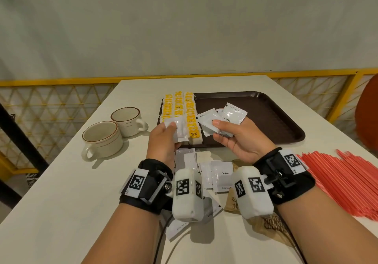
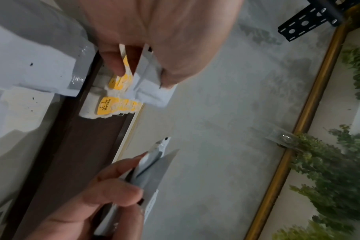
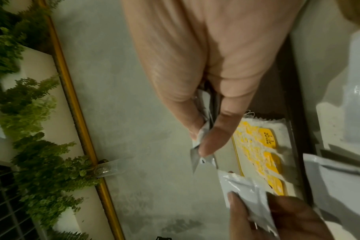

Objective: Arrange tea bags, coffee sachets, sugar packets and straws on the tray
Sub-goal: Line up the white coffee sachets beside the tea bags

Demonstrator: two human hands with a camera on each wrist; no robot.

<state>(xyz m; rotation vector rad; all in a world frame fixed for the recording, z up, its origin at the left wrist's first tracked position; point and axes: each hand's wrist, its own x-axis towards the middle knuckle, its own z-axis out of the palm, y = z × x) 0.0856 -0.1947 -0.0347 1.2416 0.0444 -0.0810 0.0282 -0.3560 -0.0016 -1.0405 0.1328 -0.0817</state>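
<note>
White table bears tray, cups, sachets, straws.

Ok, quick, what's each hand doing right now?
Left hand: pinching one white sachet.
Right hand: gripping a fan of coffee sachets.

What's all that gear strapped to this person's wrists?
Both forearms are bare, with no sleeves. Each wrist wears a wide black strap: left strap, right strap. Each strap carries a black bracket holding a rounded white box, and white tags printed with black square codes sit on the straps and boxes. A thin black cable hangs below the left wrist.
</note>
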